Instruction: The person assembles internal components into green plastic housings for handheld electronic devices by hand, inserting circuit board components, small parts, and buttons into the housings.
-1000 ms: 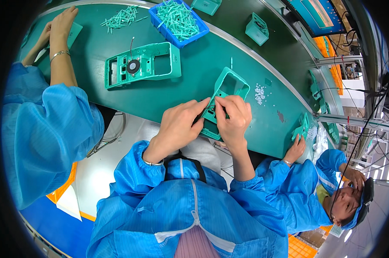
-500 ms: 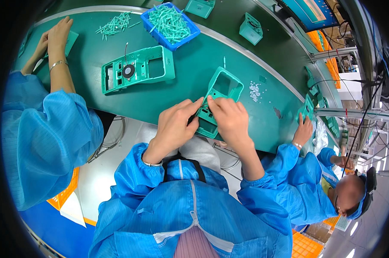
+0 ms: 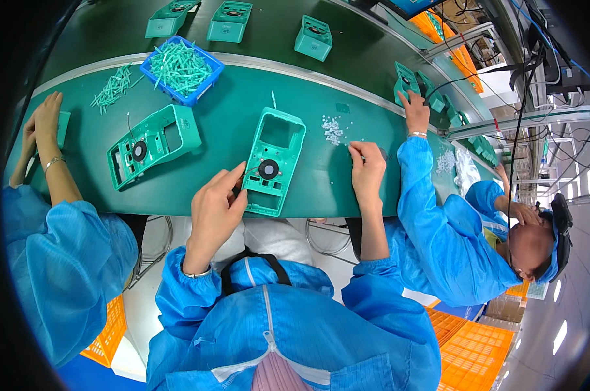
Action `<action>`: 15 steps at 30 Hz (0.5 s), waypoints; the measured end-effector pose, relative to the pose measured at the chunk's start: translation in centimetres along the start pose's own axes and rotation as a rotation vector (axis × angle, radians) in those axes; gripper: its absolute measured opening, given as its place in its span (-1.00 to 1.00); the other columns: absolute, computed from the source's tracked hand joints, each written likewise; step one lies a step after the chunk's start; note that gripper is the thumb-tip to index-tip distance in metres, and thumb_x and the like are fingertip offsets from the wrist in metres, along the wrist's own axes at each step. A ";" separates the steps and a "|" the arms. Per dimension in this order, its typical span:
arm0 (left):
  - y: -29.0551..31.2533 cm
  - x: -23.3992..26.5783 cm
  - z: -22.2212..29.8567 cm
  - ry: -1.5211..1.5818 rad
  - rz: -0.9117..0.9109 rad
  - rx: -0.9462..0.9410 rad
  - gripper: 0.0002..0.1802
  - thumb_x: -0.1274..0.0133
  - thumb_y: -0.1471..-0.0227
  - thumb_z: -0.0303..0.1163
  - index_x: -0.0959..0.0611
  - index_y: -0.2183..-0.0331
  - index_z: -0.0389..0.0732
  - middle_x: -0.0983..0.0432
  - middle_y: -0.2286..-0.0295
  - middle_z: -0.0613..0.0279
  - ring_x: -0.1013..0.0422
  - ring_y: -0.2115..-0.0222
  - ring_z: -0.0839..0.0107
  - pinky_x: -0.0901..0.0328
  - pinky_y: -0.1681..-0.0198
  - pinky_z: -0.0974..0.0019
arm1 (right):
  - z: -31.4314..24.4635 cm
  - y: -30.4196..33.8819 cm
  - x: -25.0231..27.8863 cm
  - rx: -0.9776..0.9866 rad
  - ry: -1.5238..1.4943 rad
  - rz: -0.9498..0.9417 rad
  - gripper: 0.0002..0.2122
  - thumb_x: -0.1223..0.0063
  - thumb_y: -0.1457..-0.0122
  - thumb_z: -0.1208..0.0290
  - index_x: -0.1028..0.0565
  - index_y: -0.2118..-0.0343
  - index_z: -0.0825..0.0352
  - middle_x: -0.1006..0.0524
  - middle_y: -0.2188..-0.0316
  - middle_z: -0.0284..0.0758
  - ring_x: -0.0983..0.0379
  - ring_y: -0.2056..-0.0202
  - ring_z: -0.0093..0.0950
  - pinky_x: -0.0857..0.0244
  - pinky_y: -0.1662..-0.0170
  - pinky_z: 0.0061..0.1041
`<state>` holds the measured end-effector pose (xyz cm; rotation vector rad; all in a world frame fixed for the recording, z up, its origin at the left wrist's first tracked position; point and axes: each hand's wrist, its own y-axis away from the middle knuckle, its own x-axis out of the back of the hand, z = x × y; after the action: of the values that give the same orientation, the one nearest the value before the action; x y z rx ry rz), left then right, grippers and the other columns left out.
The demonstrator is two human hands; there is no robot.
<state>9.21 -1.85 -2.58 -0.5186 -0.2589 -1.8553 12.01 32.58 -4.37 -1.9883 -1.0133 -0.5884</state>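
Note:
A green plastic housing lies on the bench in front of me, with a round black speaker set in its middle. My left hand grips the housing's left edge, its fingers curled beside the speaker's wire. To the right of the housing, my right hand is closed in a pinch just beside the scattered small white pieces. What sits between those fingertips is too small to make out. A second green housing, also with a black speaker, rests to the left.
A blue bin full of thin green strips stands at the back left, beside a loose strip pile. More housings sit on the dark surface beyond the metal rail. Co-workers' hands are at far left and right.
My right hand has left the housing and moved right to the white pieces. The housing's speaker is now uncovered, and my left hand stays at its edge. My view has shifted.

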 end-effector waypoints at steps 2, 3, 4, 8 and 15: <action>0.0 0.0 0.0 -0.004 0.004 0.003 -0.47 -0.20 -0.04 -0.52 -0.67 -0.11 -0.24 -0.50 0.44 0.15 -0.44 0.55 0.27 -0.31 0.42 0.17 | 0.0 0.0 -0.4 0.245 0.168 0.029 -0.91 -0.25 -0.21 0.60 -0.65 0.23 0.38 -0.62 0.34 -0.24 -0.62 0.36 -0.37 -0.48 0.32 -0.44; 0.0 0.0 0.1 0.003 0.012 0.009 -0.47 -0.20 -0.04 -0.52 -0.67 -0.11 -0.24 -0.51 0.43 0.15 -0.43 0.55 0.27 -0.31 0.42 0.17 | -0.1 0.2 -0.6 0.256 0.265 0.010 -0.92 -0.27 -0.19 0.58 -0.65 0.25 0.36 -0.62 0.33 -0.23 -0.61 0.34 -0.31 -0.48 0.31 -0.39; 0.1 -0.1 0.0 0.011 0.019 0.015 -0.47 -0.20 -0.04 -0.52 -0.67 -0.11 -0.25 -0.51 0.42 0.15 -0.43 0.56 0.28 -0.32 0.42 0.17 | -0.3 0.3 -0.8 0.268 0.362 -0.010 -0.92 -0.29 -0.17 0.55 -0.64 0.27 0.34 -0.61 0.31 -0.23 -0.60 0.32 -0.25 -0.49 0.29 -0.34; 0.2 0.0 -0.1 0.030 0.030 0.009 -0.45 -0.22 -0.04 -0.52 -0.65 -0.13 -0.25 -0.54 0.42 0.15 -0.44 0.56 0.29 -0.32 0.42 0.18 | -0.4 0.4 -1.2 0.352 0.477 -0.009 -0.92 -0.21 -0.17 0.57 -0.62 0.28 0.26 -0.57 0.32 -0.30 -0.57 0.28 -0.27 -0.48 0.33 -0.28; -0.4 -0.6 0.2 0.189 -0.104 0.081 -0.24 -0.25 -0.05 -0.61 -0.45 -0.29 -0.36 -0.65 0.35 0.09 -0.56 0.53 0.49 -0.39 0.43 0.36 | -2.1 0.1 0.1 0.261 0.386 0.002 -0.95 -0.24 -0.19 0.55 -0.63 0.30 0.27 -0.57 0.35 -0.26 -0.59 0.34 -0.29 -0.45 0.37 -0.28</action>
<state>9.07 -1.14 -2.63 -0.2768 -0.2364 -1.9711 12.01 30.88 -3.19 -1.5708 -0.8035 -0.7625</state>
